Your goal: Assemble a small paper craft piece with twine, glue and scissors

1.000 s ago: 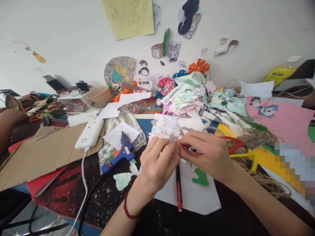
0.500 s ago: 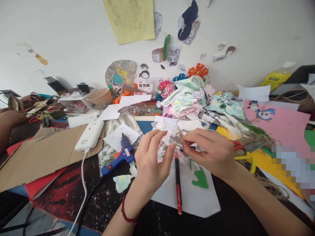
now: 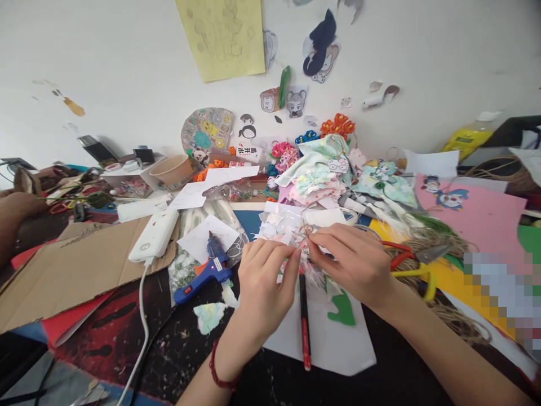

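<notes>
My left hand [image 3: 264,285] and my right hand [image 3: 350,262] meet at the front of a heap of pale paper and plastic scraps [image 3: 283,228]. A loop of thin tan twine [image 3: 306,230] rises from the scraps, pinched in my right fingertips. My left fingers press on the scraps' edge. Below my hands lie a red-capped marker [image 3: 304,332] on a white paper sheet [image 3: 325,349] and a green foam cutout [image 3: 342,310]. A blue hot glue gun [image 3: 209,270] lies to the left of my left hand.
Scissors with red and yellow handles [image 3: 408,262] rest on coiled jute twine [image 3: 439,242] to the right. A white power bank [image 3: 154,237] sits on flattened cardboard [image 3: 71,265]. Floral fabric pieces [image 3: 316,175] are piled behind the scraps. An arm of another person [image 3: 17,217] enters at left.
My left hand has moved in from the scraps' lower edge, its fingers now closed against them beside my right hand. My right hand stays at the twine. The view has tilted slightly.
</notes>
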Demonstrator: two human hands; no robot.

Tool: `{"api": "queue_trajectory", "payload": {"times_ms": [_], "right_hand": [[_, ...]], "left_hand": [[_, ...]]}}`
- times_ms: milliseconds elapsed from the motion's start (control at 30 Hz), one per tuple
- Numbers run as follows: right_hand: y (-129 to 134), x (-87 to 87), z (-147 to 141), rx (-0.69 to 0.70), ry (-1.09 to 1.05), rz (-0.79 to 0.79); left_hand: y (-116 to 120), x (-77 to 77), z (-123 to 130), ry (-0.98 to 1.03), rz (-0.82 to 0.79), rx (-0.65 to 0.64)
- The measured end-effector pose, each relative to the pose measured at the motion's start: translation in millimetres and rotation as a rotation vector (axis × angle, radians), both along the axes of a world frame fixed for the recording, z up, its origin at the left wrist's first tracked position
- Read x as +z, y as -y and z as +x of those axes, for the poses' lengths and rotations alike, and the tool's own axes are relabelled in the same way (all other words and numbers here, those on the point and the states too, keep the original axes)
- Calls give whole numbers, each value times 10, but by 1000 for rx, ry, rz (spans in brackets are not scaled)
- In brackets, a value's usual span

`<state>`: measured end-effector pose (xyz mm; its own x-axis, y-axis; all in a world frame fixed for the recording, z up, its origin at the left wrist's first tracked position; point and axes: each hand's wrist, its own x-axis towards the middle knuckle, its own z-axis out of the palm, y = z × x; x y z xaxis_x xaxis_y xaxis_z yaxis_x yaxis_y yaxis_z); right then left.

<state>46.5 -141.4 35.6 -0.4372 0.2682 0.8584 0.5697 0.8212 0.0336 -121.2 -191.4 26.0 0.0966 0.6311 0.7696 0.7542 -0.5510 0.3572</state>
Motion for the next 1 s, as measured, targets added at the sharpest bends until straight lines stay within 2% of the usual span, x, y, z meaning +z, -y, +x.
{"api": "queue_trajectory", "payload": {"times_ms": [233,367,500,567,633,700,800,867,933,1000], "right_hand": [[-17,-6,7,-45,-32,2],[-4,9,-2,-62,-69,6],[35,2,-32,-38,-55,13],[64,4,-53,-1,-78,-34],[86,21,-65,60,-144,-191],[88,47,-59,90,-254,-428],[38,74,-15,52,-410,-776],[-17,70,21,60,-412,-1001],[-64,52,46,144,-351,-1203],[-92,34,55,256,-321,-1335]], "left_hand": [[7,29,-12,85,32,16],[6,37,-22,142,-13,28],[-2,13,2,99,-18,4],[-5,-2,9,94,19,14],[-9,-13,1,112,48,43],[-15,-17,-19,130,61,71],[-23,-17,-46,125,44,98],[-27,-17,-52,120,30,99],[-30,-20,-49,119,33,87],[-30,-24,-43,120,40,67]]}}
